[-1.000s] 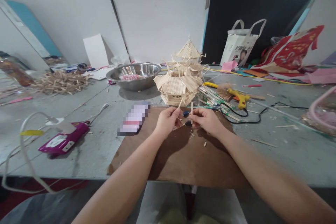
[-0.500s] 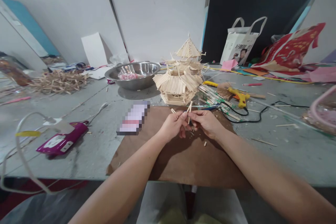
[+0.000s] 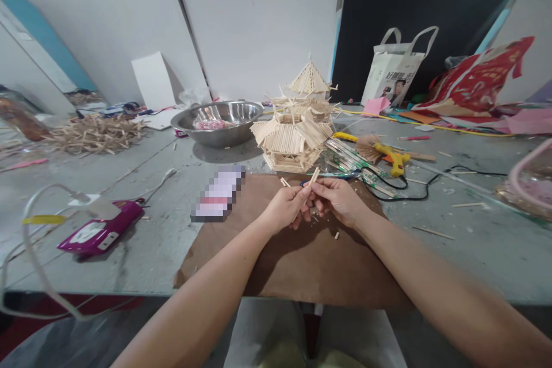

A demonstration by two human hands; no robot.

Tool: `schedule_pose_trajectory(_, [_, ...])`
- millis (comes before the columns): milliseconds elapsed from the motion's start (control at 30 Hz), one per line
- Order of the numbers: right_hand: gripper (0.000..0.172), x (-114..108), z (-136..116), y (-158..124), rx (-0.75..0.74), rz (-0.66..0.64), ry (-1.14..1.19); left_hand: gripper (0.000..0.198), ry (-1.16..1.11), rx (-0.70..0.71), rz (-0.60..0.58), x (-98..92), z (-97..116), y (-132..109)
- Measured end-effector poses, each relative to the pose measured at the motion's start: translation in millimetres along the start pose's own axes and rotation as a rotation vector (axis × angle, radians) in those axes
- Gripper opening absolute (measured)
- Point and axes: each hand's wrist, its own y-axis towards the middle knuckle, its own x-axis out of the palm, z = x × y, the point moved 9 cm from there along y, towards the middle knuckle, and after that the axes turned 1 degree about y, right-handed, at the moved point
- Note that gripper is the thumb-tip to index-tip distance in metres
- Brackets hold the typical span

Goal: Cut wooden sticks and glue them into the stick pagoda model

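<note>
Short pale wooden sticks [image 3: 315,175] point up from between my two hands, lying close side by side. My left hand [image 3: 287,205] is closed, pinching them from the left; the ends of other sticks [image 3: 284,182] poke out beyond its knuckles. My right hand [image 3: 337,200] is closed at the fingertips on the same sticks from the right. The fingers overlap, so the lower ends are hidden. Just beyond my hands stands a pagoda-like model [image 3: 293,141] built of such sticks. Under my hands lies a brown sheet [image 3: 297,267] with small wood bits on it.
A phone with a blurred screen [image 3: 218,194] lies left of my hands, near a purple power strip [image 3: 101,229]. A steel bowl [image 3: 218,123] stands behind. To the right are a yellow glue gun [image 3: 393,161] with a black cord and wrapped sticks [image 3: 354,162]. A stick pile [image 3: 95,133] sits far left.
The sticks between my fingertips, crossed before, now lie almost parallel and lean to the right. My hands have stayed in nearly the same place.
</note>
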Motion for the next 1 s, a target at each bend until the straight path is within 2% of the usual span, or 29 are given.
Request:
schedule_pose_trajectory(333, [0.024,-7.4,-0.7,0.6,-0.013,0.067,0.017,0.038,0.010,-0.047,-0.022,1.6,-3.6,0.0])
schedule_pose_trajectory(733, [0.019,-6.2,-2.1,0.0,-0.020,0.051,-0.029,0.036,-0.002,-0.048,-0.020,2.0,-4.2,-0.4])
schedule_pose_trajectory(900, [0.019,-20.2,-7.8,1.6,-0.080,0.169,0.017,0.028,-0.043,-0.010,0.013,-2.5,-0.7,-0.3])
schedule_pose_trajectory(1000, [0.019,-30.0,-7.7,2.2,-0.091,0.240,0.078,0.022,0.026,0.014,0.054,-6.7,0.6,-0.6])
